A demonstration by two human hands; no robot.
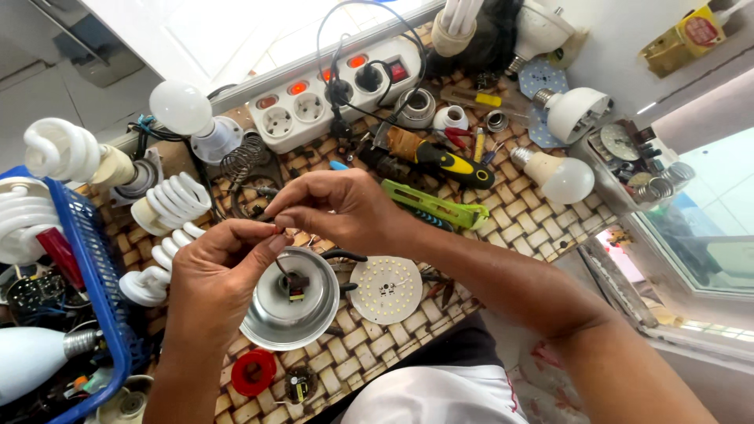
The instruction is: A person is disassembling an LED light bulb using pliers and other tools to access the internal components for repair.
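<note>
My left hand (216, 275) and my right hand (338, 208) meet over an opened bulb housing (271, 318), a silvery bowl with a small circuit part inside. Both pinch the thin wires (276, 224) that rise from it, fingertips nearly touching. A round white LED disc (386, 289) lies just right of the housing, on the woven mat (518, 220).
A white power strip (330, 98) with lit switches lies at the back. Spiral lamps (169, 204), round bulbs (561, 177), a green tool (436, 206) and a yellow-black tool (448, 161) crowd the mat. A blue basket (86, 243) of parts stands at left; a red ring (253, 371) lies in front.
</note>
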